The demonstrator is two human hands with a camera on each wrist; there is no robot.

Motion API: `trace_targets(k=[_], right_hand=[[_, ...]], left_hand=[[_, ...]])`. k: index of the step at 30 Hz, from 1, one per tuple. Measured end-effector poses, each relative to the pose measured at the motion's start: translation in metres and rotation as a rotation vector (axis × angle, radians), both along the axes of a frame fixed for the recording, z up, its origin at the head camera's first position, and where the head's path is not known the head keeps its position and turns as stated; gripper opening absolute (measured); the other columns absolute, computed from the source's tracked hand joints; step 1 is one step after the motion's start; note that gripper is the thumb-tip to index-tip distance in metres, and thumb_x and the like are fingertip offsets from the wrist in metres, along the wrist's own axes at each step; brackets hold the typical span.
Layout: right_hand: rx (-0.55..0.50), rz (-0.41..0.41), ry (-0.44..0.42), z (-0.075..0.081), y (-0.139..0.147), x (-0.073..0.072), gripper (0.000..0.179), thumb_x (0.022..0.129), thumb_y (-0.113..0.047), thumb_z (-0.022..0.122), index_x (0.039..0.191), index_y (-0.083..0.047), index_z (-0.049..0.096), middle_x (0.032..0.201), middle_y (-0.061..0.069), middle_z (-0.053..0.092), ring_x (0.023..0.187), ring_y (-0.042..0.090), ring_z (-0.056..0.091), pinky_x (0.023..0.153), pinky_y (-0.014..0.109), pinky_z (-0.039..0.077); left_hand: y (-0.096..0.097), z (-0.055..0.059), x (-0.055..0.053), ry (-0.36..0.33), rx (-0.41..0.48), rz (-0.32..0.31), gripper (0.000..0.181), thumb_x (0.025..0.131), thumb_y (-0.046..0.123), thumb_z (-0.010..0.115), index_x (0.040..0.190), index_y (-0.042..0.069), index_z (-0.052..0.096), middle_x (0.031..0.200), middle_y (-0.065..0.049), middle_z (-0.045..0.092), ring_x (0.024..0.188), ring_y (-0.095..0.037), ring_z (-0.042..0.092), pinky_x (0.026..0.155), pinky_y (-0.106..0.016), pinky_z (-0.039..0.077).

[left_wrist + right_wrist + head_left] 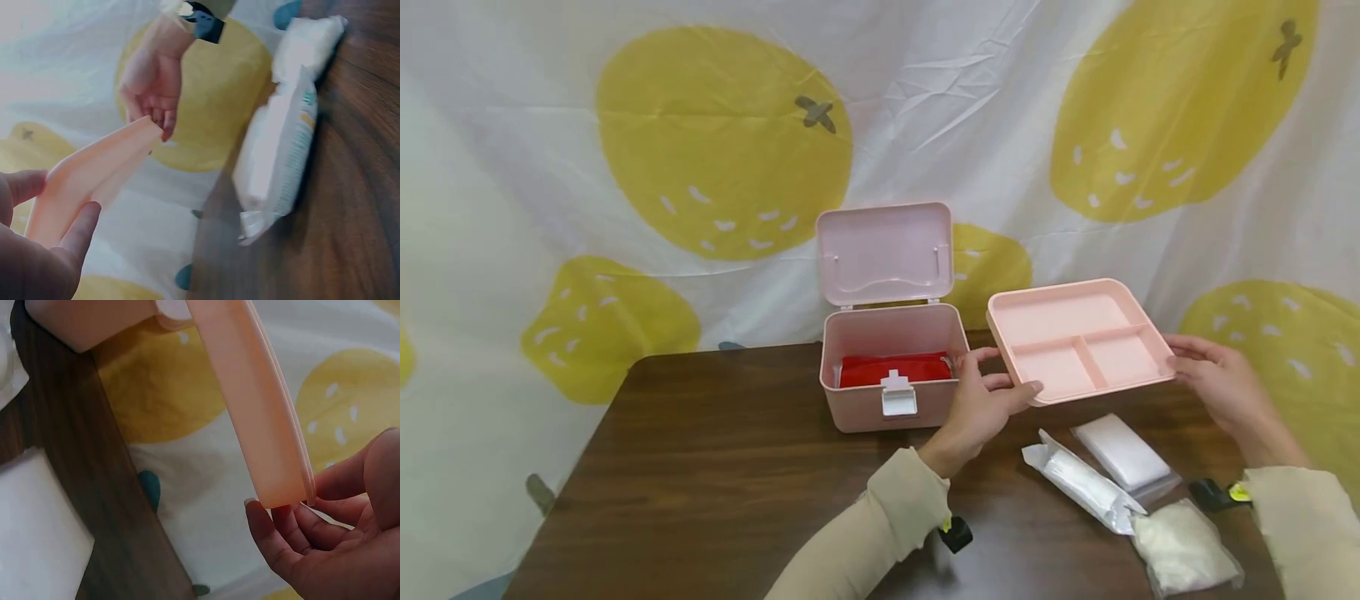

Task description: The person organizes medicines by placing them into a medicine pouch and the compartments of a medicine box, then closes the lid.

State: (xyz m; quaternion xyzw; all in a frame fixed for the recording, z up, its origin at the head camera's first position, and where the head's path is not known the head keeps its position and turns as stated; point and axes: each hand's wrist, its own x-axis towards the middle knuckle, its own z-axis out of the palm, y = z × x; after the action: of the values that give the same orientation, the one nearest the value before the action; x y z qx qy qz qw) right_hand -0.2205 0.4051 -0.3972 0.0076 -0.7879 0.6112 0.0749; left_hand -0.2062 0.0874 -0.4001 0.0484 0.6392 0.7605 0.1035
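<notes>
Both hands hold a pink divided tray (1067,312) above the table, tilted so its three compartments face the head camera. My left hand (981,407) grips its left end, thumb on the front rim. At the right end, my right hand (1217,387) pinches the edge; the right wrist view shows its fingertips (259,519) at the tray's narrow side. Left of the tray stands a pink box (857,410) with its lid (886,250) raised and a white latch (898,400) in front. Inside the box lies a red pouch (880,371).
Below the tray, on the dark wooden table (715,467), lie a long white wrapped packet (1082,483), a flat white packet (1123,450) and a clear bag with off-white contents (1183,546). A fruit-patterned cloth (910,125) hangs behind the table.
</notes>
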Motion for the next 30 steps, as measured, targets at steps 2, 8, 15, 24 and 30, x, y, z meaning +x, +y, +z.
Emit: trace_targets(k=[2,8,15,24,30], right_hand=[[-0.054,0.028,0.02,0.006,-0.005,0.001,0.04,0.098,-0.001,0.053,0.1,-0.038,0.067,0.092,-0.024,0.068,0.08,-0.007,0.061,0.069,0.01,0.049],[-0.23,0.156,0.069,0.02,-0.025,0.004,0.036,0.097,0.005,0.053,0.103,-0.027,0.071,0.094,-0.014,0.071,0.082,-0.001,0.064,0.07,0.012,0.05],[-0.055,0.165,0.048,0.039,-0.055,0.008,0.02,0.099,-0.007,0.057,0.109,-0.022,0.066,0.096,-0.017,0.07,0.081,0.0,0.066,0.07,0.015,0.052],[0.055,0.216,0.014,0.055,-0.092,0.015,0.012,0.102,-0.02,0.057,0.109,-0.017,0.065,0.094,-0.015,0.072,0.084,0.001,0.069,0.072,0.018,0.055],[-0.106,0.35,-0.056,0.057,-0.112,0.023,0.021,0.1,-0.014,0.059,0.12,-0.012,0.064,0.103,-0.005,0.075,0.089,0.011,0.072,0.073,0.025,0.057]], left_hand=[[-0.008,0.006,-0.001,0.005,0.008,-0.014,0.07,0.082,0.012,0.08,0.141,0.015,0.042,0.097,-0.005,0.07,0.084,-0.022,0.071,0.085,-0.039,0.057],[-0.037,0.019,0.002,0.032,0.037,-0.079,0.062,0.084,0.007,0.077,0.139,0.01,0.049,0.107,-0.01,0.07,0.088,-0.021,0.071,0.084,-0.04,0.058],[-0.081,0.032,0.012,0.002,0.071,-0.133,0.062,0.087,0.005,0.074,0.141,0.013,0.043,0.116,-0.014,0.066,0.092,-0.025,0.072,0.082,-0.041,0.058],[-0.134,0.036,0.024,0.034,0.095,-0.173,0.061,0.089,0.0,0.069,0.143,0.009,0.041,0.128,-0.02,0.062,0.099,-0.021,0.07,0.092,-0.04,0.055],[-0.162,0.036,0.034,0.048,0.027,-0.191,0.063,0.088,0.003,0.07,0.144,0.009,0.04,0.134,-0.021,0.059,0.105,-0.024,0.068,0.095,-0.04,0.053]])
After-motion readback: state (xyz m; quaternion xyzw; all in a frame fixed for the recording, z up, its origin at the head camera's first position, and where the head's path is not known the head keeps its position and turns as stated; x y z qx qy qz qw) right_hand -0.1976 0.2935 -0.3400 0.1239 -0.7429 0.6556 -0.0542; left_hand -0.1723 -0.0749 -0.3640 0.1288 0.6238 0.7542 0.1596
